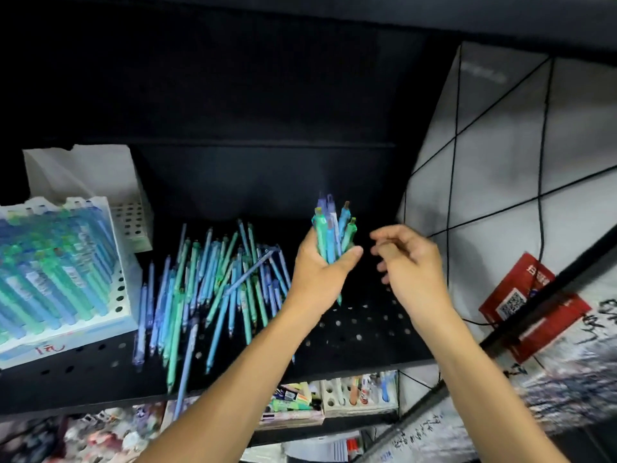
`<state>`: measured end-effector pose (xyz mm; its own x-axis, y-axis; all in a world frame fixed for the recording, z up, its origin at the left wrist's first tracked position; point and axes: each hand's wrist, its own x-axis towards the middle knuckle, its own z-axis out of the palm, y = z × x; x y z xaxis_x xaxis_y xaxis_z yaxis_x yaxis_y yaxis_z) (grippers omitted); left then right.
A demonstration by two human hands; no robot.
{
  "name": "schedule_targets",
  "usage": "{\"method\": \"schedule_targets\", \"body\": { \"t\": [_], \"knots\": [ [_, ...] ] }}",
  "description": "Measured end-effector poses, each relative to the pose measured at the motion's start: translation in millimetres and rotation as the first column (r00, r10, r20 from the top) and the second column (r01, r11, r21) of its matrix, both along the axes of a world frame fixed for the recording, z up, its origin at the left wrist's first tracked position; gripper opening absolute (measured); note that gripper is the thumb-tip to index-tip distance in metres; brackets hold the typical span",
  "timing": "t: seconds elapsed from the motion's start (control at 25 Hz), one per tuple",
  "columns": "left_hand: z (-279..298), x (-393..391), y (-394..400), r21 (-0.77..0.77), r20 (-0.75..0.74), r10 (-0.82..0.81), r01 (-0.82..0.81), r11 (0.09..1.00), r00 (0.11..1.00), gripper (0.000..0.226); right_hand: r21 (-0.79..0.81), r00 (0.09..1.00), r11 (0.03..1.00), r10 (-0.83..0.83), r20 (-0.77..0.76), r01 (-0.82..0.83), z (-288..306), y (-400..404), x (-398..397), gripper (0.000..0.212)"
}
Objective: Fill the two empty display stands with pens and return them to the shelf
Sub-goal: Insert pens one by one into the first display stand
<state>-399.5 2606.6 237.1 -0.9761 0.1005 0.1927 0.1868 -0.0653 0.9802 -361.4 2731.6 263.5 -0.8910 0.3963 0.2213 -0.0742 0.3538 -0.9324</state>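
Observation:
My left hand (320,272) grips a bunch of blue and green pens (334,228), held upright above the black perforated shelf (360,332). Just to its right, my right hand (407,259) hovers with loosely curled fingers and holds nothing. A loose pile of blue, green and purple pens (213,285) lies on the shelf left of my left hand. At the far left a white display stand (120,295) stands nearly full of pens. Behind it sits a second white perforated stand (133,222), with no pens showing in it.
A grey panel with black diagonal lines (500,155) closes the shelf's right side, with a red QR-code card (527,302) hanging at its lower edge. Below the shelf, another level holds stationery and a white holder with pens (360,392).

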Motion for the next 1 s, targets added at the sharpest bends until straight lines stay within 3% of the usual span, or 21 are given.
{"method": "schedule_targets", "body": {
  "t": [0.2,0.28,0.4,0.48,0.64,0.8,0.88,1.0],
  "knots": [
    [-28,4,13,-0.123,0.087,-0.008,0.019,0.992,0.996,0.014,-0.054,0.999,0.998,0.039,0.038,-0.037,-20,13,5,0.030],
    [-22,3,14,-0.055,0.109,0.036,-0.030,0.998,0.993,0.008,-0.080,0.999,0.996,0.045,0.029,-0.043,-22,15,5,0.029],
    [1,1,-5,0.177,0.243,0.101,-0.146,0.973,0.965,0.011,-0.069,0.994,0.994,0.091,0.057,-0.087,-20,14,5,0.029],
    [14,0,-32,0.307,0.339,0.114,-0.224,0.925,0.934,0.019,0.013,0.976,0.984,0.174,0.133,-0.177,-19,7,3,0.026],
    [26,4,-99,0.429,0.432,0.144,-0.343,0.836,0.890,0.009,0.308,0.936,0.895,0.251,0.248,-0.322,-8,-38,-29,0.015],
    [22,10,-141,0.446,0.523,0.175,-0.442,0.778,0.834,0.006,0.657,0.897,0.626,0.176,0.406,-0.420,-10,-116,-79,0.037],
    [20,13,-157,0.438,0.550,0.175,-0.461,0.772,0.817,0.005,0.681,0.852,0.556,0.101,0.514,-0.477,-15,-143,-90,0.039],
    [19,16,-178,0.428,0.578,0.176,-0.480,0.765,0.797,0.001,0.634,0.817,0.598,0.061,0.574,-0.490,-15,-147,-90,0.034]
  ]
}}
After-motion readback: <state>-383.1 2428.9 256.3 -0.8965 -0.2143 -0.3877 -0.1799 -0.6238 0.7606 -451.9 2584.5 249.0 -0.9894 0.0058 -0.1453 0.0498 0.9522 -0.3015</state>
